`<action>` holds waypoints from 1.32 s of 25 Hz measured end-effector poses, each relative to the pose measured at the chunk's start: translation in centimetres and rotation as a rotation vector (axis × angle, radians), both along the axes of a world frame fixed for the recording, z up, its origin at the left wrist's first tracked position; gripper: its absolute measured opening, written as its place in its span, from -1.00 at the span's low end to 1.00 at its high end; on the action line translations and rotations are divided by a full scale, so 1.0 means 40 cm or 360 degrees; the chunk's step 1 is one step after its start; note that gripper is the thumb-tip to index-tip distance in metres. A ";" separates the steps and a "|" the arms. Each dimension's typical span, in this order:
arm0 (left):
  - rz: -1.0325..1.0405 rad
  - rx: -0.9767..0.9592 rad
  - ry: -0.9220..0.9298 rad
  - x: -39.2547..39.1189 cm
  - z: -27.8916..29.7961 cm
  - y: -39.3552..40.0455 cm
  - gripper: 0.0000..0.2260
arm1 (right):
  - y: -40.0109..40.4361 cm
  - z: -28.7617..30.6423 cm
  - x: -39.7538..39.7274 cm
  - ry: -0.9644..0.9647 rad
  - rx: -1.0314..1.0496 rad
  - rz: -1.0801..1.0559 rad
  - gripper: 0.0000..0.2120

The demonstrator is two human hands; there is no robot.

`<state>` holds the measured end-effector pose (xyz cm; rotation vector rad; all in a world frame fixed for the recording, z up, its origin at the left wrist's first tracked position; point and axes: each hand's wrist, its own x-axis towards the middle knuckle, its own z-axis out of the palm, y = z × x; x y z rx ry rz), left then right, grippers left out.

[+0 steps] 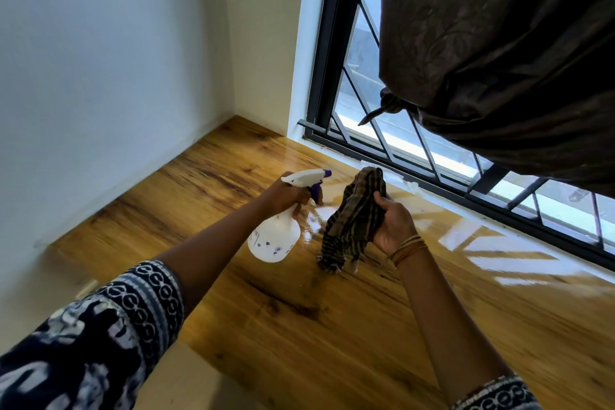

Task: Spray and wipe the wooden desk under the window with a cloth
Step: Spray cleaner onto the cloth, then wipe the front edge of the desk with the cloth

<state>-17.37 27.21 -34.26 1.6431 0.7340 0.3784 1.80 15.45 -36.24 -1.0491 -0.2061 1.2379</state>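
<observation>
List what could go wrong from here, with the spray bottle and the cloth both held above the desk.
1. The spray bottle in the left hand points its nozzle toward the window, so mist may land on the glass and frame rather than the wooden desk.
2. The striped cloth hangs bunched from the right hand; wiped that way, it may smear and leave streaks.
3. The knotted curtain hangs close over the desk and could catch spray.
</observation>
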 end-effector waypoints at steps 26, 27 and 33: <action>0.0452 0.0577 0.0462 -0.681 -0.248 -0.056 -0.57 | -0.124 -0.163 -0.489 -0.2542 -0.1231 0.0678 -0.54; 0.0459 0.0613 0.0491 -0.722 -0.252 -0.071 -0.60 | -0.142 -0.165 -0.547 -0.2569 -0.1221 0.0688 -0.54; 0.0246 0.0717 0.0517 -0.866 -0.258 -0.167 -0.65 | -0.215 -0.167 -0.786 -0.1828 -0.0796 0.0468 -0.74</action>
